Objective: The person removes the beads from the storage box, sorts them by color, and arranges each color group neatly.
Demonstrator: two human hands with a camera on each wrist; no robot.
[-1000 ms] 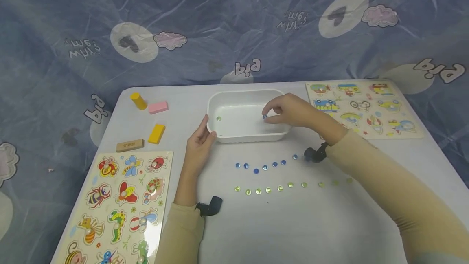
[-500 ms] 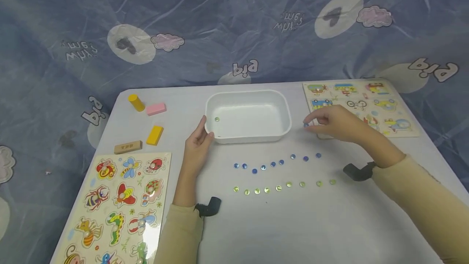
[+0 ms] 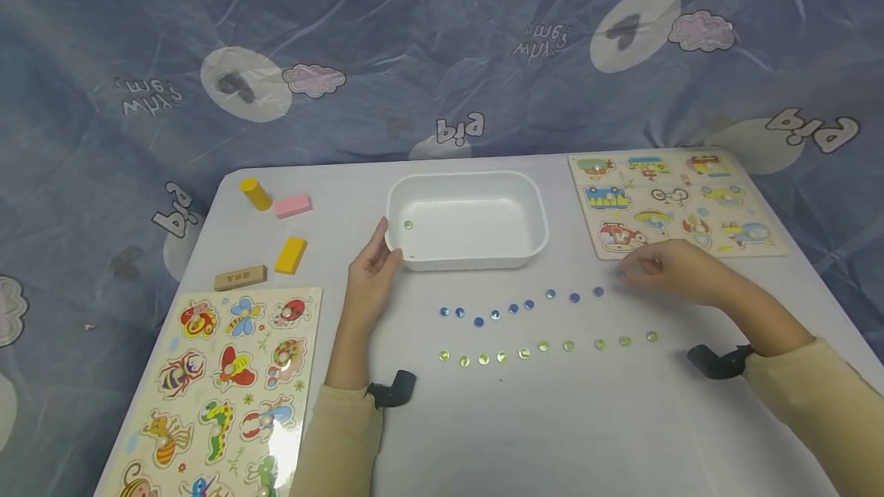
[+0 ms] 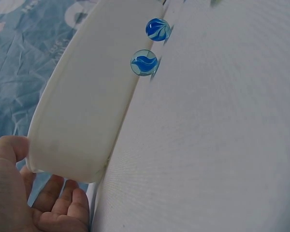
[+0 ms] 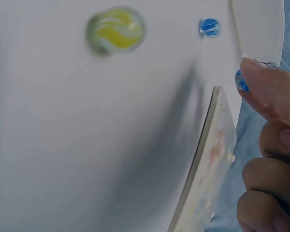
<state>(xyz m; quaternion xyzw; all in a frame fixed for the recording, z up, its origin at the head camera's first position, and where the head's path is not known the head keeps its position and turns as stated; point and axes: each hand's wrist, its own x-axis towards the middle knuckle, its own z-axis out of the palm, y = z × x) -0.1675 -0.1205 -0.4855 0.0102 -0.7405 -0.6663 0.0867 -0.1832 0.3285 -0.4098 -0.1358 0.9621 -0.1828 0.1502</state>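
Observation:
My right hand [image 3: 673,273] pinches a blue-swirled glass marble [image 5: 241,80] between thumb and forefinger, its other fingers curled. It is just past the right end of a row of blue marbles [image 3: 514,308], above the table. Nearer me runs a row of yellow-green marbles [image 3: 524,353]; one yellow-swirled marble [image 5: 118,30] looms close in the right wrist view. With thumb at the rim and fingers around the outside, my left hand [image 3: 369,274] grips the left end of a white rectangular tray [image 3: 466,262]. Inside the tray lies a single greenish marble [image 3: 408,225].
A vehicle puzzle board [image 3: 680,205] lies at the back right, near the right hand. An insect puzzle board [image 3: 228,390] covers the left front. Behind it are a yellow cylinder [image 3: 256,195], a pink block [image 3: 293,205], a yellow block [image 3: 291,255] and a wooden block [image 3: 240,278].
My right hand has moved from over the tray rightward and toward me, carrying the blue marble to the end of the blue row. The left hand has stayed on the tray.

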